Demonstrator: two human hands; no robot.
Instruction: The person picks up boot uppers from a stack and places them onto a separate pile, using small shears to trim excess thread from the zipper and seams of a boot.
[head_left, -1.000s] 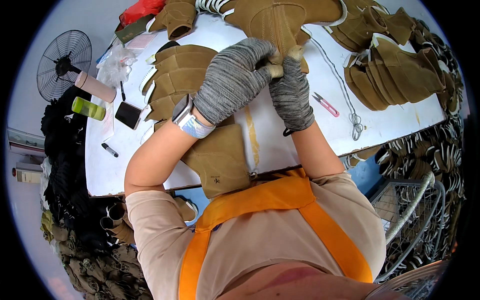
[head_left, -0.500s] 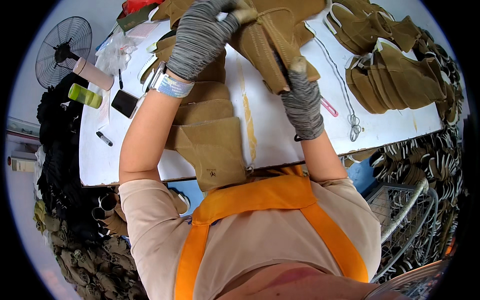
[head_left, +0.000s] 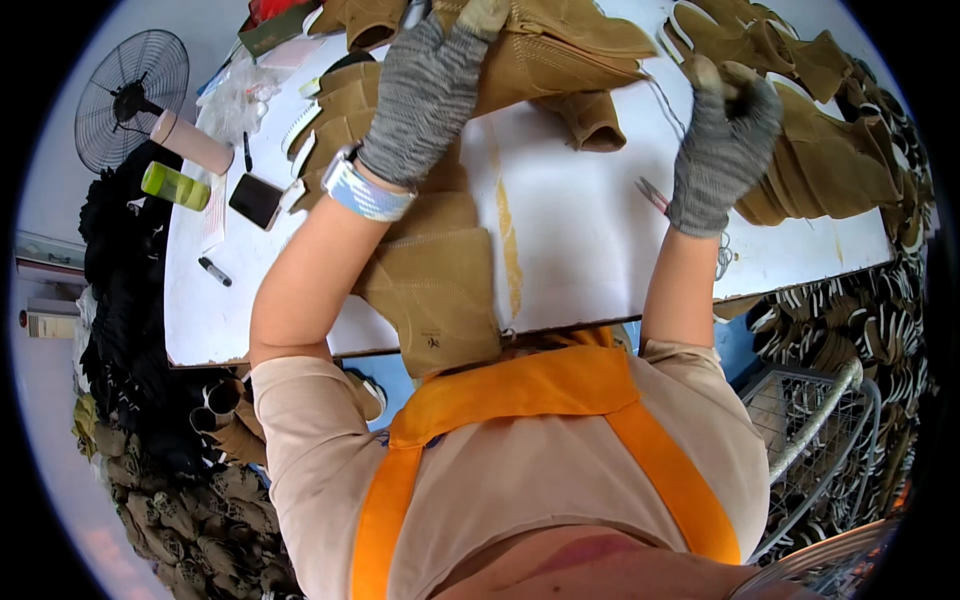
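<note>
Two gloved hands had parted; left hand (head_left: 425, 95) gripped tan boot upper (head_left: 560, 50) at far desk (head_left: 580, 230); right hand (head_left: 722, 140) pulled away rightward, closed, contents unclear.

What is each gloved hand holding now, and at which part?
The left hand grips the tan boot at one end of its upper. The right hand is closed, apart from it; what it pinches cannot be told.

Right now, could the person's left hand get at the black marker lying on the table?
Probably yes, once it lets go. The left hand is gripping a tan boot; the black marker lies uncovered on the white table, beside that forearm.
</note>
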